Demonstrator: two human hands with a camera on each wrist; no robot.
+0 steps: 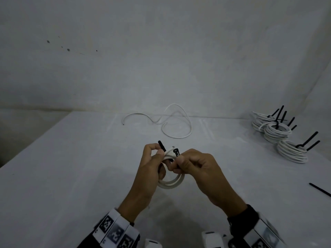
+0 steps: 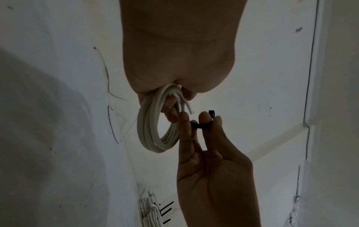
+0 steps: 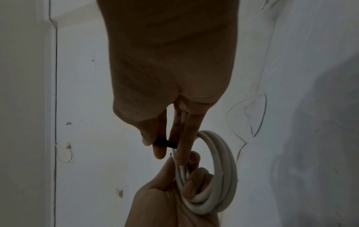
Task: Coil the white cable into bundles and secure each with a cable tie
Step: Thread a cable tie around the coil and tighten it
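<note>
Both hands hold one small coil. Left hand (image 1: 152, 165) grips the coiled white cable (image 1: 172, 182) above the middle of the white table (image 1: 71, 167). Right hand (image 1: 195, 169) pinches the black cable tie (image 1: 176, 152) wrapped on it. Loose white cable (image 1: 176, 122) lies near the far edge. Tied bundles (image 1: 279, 135) sit by the far right edge, and a spare tie (image 1: 320, 189) lies at the right edge.

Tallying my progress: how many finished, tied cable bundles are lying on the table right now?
3, clustered at the far right: the front bundle, the middle bundle and the back bundle. They overlap, so another may be hidden.
</note>
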